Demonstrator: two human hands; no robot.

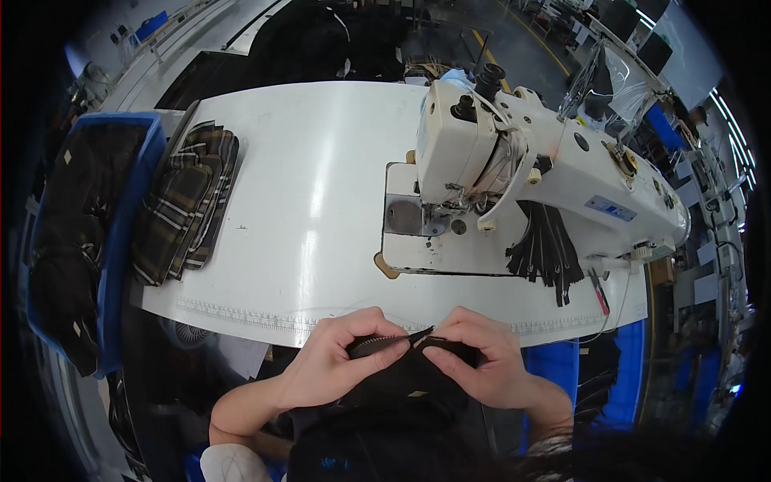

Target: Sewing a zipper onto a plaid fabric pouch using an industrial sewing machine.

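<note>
The white table (265,185) is leaving open room left of the sewing machine (562,157). Dark cloth (401,376) is hanging by the near edge, the right hand (482,353) pinching it; the left hand (341,353) is pinching the zip (377,344), which a loosening grip could be misaligning.

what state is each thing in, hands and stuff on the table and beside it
left hand: fingers pinching the dark zipper piece
right hand: fingers pinching the same piece
dark zipper piece: held between both hands, teeth partly visible
sewing machine: upright; running or not, cannot tell
black zippers: bunched, lower ends fanned
plaid pieces: stacked
blue bin: open, filled with dark fabric
</note>
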